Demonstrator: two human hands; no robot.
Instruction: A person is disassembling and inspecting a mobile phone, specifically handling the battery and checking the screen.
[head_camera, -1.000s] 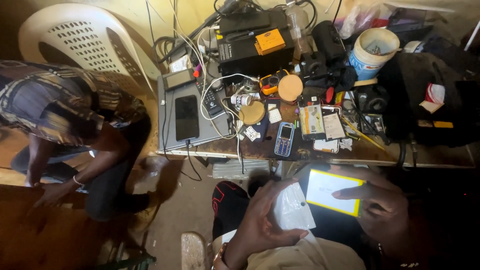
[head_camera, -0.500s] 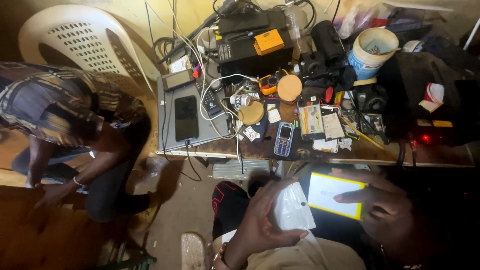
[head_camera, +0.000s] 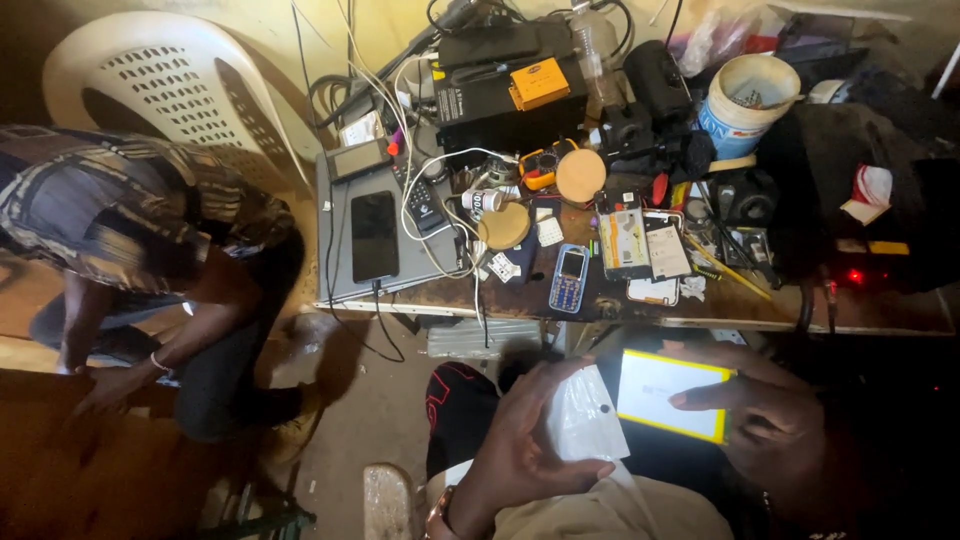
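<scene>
A cluttered worktable (head_camera: 620, 305) fills the top of the view, crowded with a closed laptop (head_camera: 375, 240), a small keypad phone (head_camera: 569, 278) and cables, set within reach above the lap. Below its edge the right hand (head_camera: 770, 420) pinches a flat white rectangle with yellow edging (head_camera: 672, 396), face up toward the eyes, its long axis running left to right and slightly tilted. The left hand (head_camera: 520, 450) is closed on a small clear plastic pouch (head_camera: 585, 418), just beside it.

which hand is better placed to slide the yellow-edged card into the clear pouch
Right. The right hand already pinches the yellow-edged white card, its free edge toward the clear plastic pouch, which the left hand holds alongside, so the left probably just steadies it.
</scene>
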